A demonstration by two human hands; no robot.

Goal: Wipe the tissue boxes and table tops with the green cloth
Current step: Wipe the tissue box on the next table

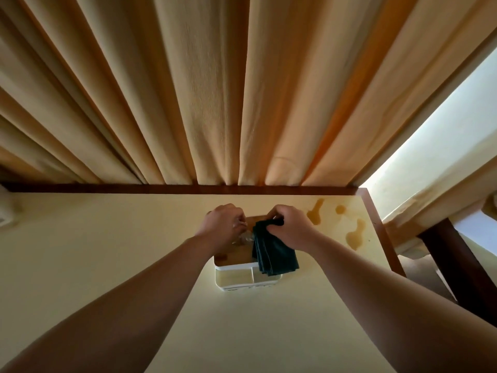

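A white tissue box [236,282] with a brown wooden lid stands on the cream table top [107,238] near the far edge. My right hand [290,227] grips a folded dark green cloth [274,254] that hangs down over the right part of the box's lid. Over the left part of the lid, my left hand [223,224] has its fingers curled round something clear and shiny, which is partly hidden; I cannot tell what it is.
Brownish liquid stains [355,235] mark the table's far right corner. A dark wooden rim [188,189] edges the table at the back and right. Beige curtains [215,90] hang behind. A dark wooden leg [454,265] and a window are at the right.
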